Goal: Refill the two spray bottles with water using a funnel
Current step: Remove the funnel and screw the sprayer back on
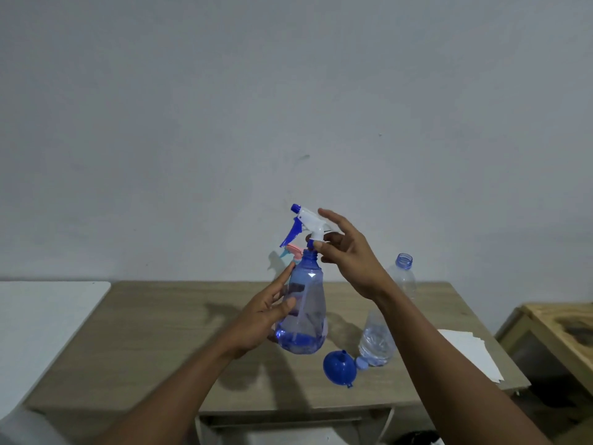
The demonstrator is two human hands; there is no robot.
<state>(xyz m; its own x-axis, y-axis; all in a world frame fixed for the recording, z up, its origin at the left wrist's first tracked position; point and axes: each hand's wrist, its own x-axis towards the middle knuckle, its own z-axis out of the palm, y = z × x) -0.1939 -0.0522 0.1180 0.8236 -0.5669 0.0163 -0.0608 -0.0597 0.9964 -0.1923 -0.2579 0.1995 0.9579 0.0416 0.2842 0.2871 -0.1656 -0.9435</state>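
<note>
Spray bottle (309,303) held above the table (144,332)
Left hand (266,319) curls round its body; right hand (349,255) pinches the trigger head (308,220) just above the neck. Near right, a funnel (339,367) lies beside an uncapped, part-full water bottle (378,342).

Both forearms are reaching forward and upward. The left hand (264,319) is gripping the spray bottle (313,297); the right hand (348,255) is pinching the trigger head (309,220), other fingers fanned.
</note>
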